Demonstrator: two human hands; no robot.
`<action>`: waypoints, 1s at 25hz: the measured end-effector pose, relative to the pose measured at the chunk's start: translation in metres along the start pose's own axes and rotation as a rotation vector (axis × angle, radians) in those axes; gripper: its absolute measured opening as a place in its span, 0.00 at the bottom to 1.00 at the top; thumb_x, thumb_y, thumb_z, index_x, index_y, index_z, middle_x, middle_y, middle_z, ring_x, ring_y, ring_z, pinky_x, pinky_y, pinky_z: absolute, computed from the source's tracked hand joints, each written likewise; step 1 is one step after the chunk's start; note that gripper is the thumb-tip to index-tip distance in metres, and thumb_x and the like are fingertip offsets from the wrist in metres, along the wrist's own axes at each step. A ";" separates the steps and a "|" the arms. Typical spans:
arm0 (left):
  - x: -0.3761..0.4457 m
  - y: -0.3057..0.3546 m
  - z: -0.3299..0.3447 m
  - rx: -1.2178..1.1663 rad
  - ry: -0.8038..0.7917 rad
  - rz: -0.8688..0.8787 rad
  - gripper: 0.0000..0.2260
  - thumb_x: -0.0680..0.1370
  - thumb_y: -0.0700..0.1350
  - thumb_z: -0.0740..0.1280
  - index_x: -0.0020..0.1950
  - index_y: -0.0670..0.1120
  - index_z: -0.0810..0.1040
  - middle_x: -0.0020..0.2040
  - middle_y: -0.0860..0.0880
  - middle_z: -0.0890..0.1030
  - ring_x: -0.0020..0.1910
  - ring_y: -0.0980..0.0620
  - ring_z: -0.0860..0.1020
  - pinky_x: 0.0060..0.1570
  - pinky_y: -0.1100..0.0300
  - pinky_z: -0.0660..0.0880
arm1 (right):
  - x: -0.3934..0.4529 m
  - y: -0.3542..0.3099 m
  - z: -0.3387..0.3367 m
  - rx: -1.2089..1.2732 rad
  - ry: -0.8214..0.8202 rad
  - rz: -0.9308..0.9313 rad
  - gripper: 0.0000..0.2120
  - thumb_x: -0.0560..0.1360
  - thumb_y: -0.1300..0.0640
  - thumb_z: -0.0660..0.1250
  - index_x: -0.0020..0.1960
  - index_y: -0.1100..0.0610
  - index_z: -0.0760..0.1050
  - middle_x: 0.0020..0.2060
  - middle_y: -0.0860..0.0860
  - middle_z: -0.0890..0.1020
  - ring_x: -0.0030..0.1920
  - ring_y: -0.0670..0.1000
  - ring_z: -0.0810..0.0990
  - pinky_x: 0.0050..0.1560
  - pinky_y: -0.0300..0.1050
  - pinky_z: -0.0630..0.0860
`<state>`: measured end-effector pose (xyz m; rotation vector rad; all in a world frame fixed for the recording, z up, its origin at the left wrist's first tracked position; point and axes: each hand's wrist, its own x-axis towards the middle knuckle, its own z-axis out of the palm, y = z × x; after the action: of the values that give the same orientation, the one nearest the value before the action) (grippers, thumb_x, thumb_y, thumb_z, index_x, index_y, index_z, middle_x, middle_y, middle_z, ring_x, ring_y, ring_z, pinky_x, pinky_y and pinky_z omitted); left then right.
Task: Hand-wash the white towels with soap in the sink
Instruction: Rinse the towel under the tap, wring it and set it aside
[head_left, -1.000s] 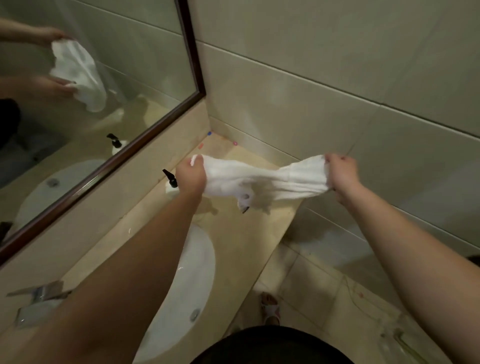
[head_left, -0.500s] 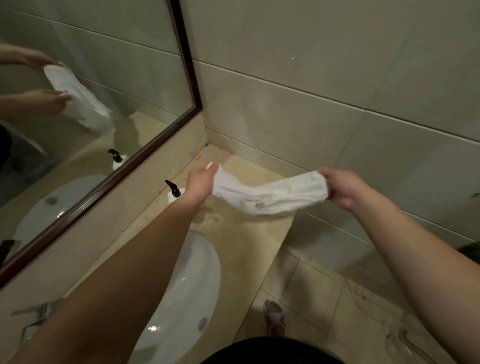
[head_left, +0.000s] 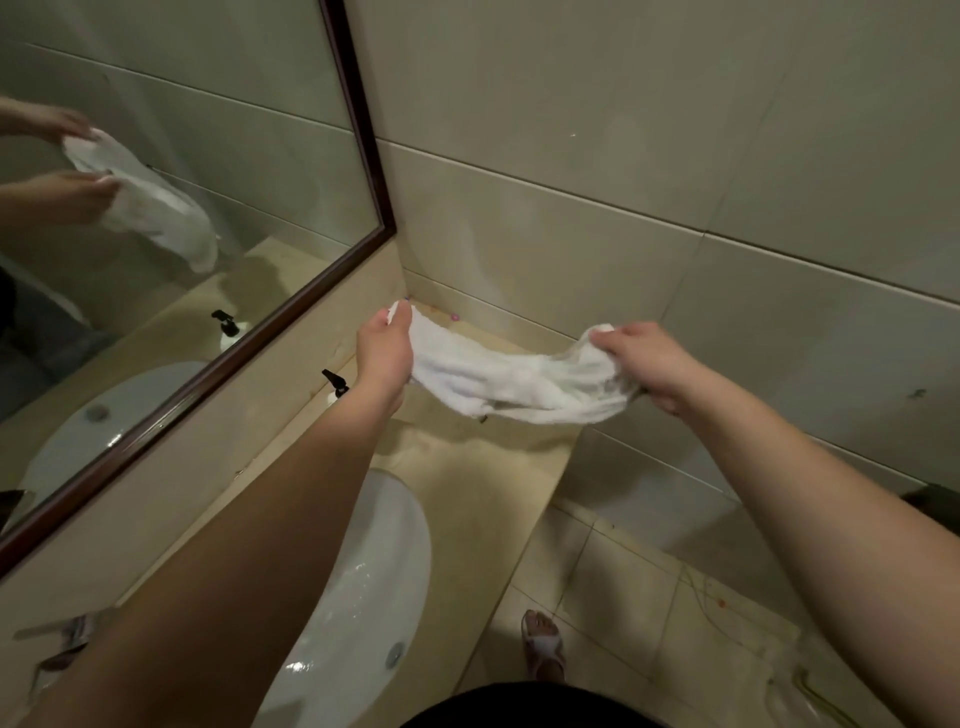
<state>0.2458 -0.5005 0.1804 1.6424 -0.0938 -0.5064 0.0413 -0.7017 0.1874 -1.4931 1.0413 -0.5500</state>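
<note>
Both hands pinch a white towel (head_left: 511, 382) by its ends, left hand (head_left: 384, 353) and right hand (head_left: 641, 364) closed on it, so it sags between the fingers, above the counter (head_left: 483, 483) beyond the sink (head_left: 374, 566). Probably spreading it out to check it.

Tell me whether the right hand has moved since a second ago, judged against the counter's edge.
Yes. The right hand, gripping the white towel, has dropped slightly and turned palm-down, staying just beyond the counter edge by the wall.
</note>
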 end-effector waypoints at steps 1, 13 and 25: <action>0.001 0.000 -0.001 0.001 0.016 -0.001 0.15 0.83 0.52 0.62 0.64 0.44 0.77 0.59 0.46 0.81 0.59 0.45 0.79 0.63 0.45 0.75 | 0.002 0.001 -0.004 0.029 0.133 -0.019 0.11 0.79 0.58 0.64 0.39 0.58 0.73 0.33 0.54 0.73 0.35 0.51 0.71 0.37 0.45 0.67; 0.003 0.003 -0.007 0.008 -0.023 -0.008 0.17 0.82 0.51 0.63 0.63 0.40 0.77 0.54 0.46 0.82 0.57 0.44 0.80 0.62 0.47 0.76 | -0.021 -0.017 -0.020 0.027 -0.071 0.195 0.08 0.80 0.59 0.64 0.43 0.60 0.77 0.43 0.61 0.83 0.39 0.57 0.83 0.37 0.45 0.79; 0.019 0.013 -0.033 0.111 0.005 0.005 0.16 0.81 0.50 0.64 0.64 0.42 0.77 0.57 0.44 0.81 0.58 0.43 0.78 0.59 0.52 0.75 | -0.004 -0.024 -0.012 0.082 0.043 0.157 0.08 0.80 0.56 0.65 0.47 0.61 0.74 0.44 0.60 0.81 0.41 0.55 0.80 0.42 0.45 0.79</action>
<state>0.2780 -0.4789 0.1896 1.7518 -0.1239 -0.5005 0.0368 -0.7065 0.2135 -1.3196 1.1452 -0.5087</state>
